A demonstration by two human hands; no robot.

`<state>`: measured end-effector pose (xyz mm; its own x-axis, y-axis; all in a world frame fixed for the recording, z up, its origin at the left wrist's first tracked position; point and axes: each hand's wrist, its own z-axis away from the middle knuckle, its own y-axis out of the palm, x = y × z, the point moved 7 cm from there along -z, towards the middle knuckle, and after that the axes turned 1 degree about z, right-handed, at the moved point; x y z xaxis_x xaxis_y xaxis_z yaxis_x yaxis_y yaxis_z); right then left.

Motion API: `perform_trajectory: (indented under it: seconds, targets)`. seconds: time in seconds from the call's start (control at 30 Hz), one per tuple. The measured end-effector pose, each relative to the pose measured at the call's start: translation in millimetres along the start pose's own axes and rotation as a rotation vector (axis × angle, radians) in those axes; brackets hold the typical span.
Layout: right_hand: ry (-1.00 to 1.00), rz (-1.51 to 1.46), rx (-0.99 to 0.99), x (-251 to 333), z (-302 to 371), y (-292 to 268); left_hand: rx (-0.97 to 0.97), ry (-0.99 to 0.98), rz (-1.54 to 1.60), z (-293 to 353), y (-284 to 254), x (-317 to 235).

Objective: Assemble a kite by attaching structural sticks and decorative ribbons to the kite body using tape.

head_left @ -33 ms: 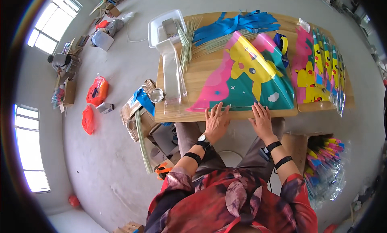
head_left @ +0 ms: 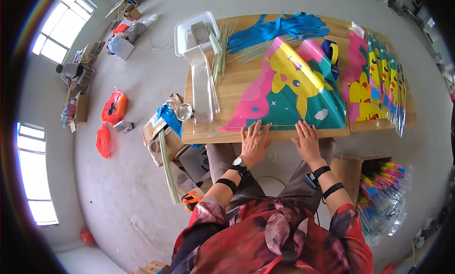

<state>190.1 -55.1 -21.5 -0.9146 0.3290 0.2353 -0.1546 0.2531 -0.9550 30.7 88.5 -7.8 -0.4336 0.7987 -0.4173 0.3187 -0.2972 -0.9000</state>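
A printed plastic kite sail (head_left: 294, 111) in pink, teal and yellow lies on the wooden table, its straight edge toward me. Along that near edge runs a thin pale line, perhaps a slim stick or clear strip. My left hand (head_left: 255, 143) rests with spread fingers on the edge, left of its middle. Farther right, my right hand (head_left: 308, 142) lies on the same edge, fingers stretched out. Neither hand is closed round anything. Beyond the sail are thin pale sticks (head_left: 219, 60) and a heap of blue ribbon strips (head_left: 279, 31).
Left on the table (head_left: 239, 91) are a white plastic tub (head_left: 178, 39), clear film strips (head_left: 203, 86) and a tape roll (head_left: 184, 111). A blue-and-yellow tape dispenser (head_left: 334, 55) and packed kites (head_left: 379, 79) sit to the right. Below stands a carton (head_left: 345, 176) beside more packed kites (head_left: 381, 198).
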Motion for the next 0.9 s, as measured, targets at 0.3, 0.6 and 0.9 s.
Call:
perform_trajectory:
  seconds: [0.3,0.6,0.9]
  targets:
    - [-0.087,0.025,-0.044,45,-22,9,-0.082,0.005,0.005,8,1,4]
    - [-0.151,0.005,-0.198,46,5,-11,0.362,-0.698,1.186,64,73,0]
    - [-0.121,-0.184,-0.238,66,25,-43,0.063,-0.901,2.077,54,79,-38]
